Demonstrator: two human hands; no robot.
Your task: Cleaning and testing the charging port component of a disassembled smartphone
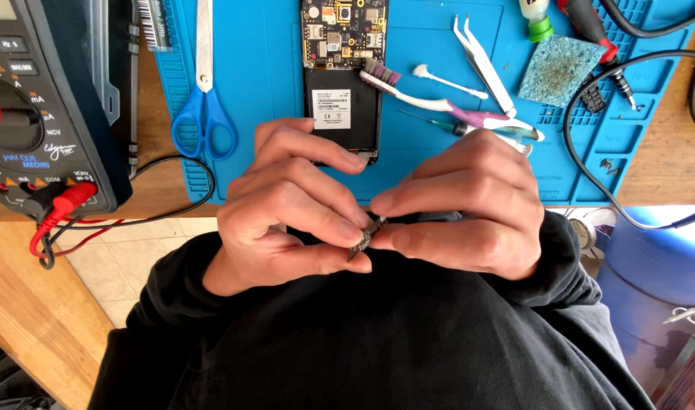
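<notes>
— What are the hands holding?

— A small flat part (366,237) — thin, dark, with a metallic glint, maybe a sliver of circuit board, though it is too small to say for sure. The left hand (286,209) pinches one end between thumb and forefinger, and the right hand (469,205) pinches the other end the same way. Both grips are closed tight on it, fingertips nearly meeting, so the part sits right in the middle between the two hands, tilted on a slant, above the lap of a black sweatshirt (378,342).

— And the bench behind?

— A blue rubbery mat (271,76) with moulded ridges and little pockets along its right side. On it lies an opened phone (342,76), back cover off: a green-and-gold board crowded with tiny chips on top, a flat black battery with a white label below. It lies just beyond the knuckles, well apart from the pinched part.

— Tools?

— Blue-handled scissors (204,106) to the left of the phone, steel blades pointing away. To the right a worn toothbrush (438,102) with a white and purple handle, a cotton swab (447,82), pale tweezers (484,64) and a rough blue sponge (560,68). At far left a dark multimeter (44,106) with a red plug sits on the wooden tabletop (28,304).
</notes>
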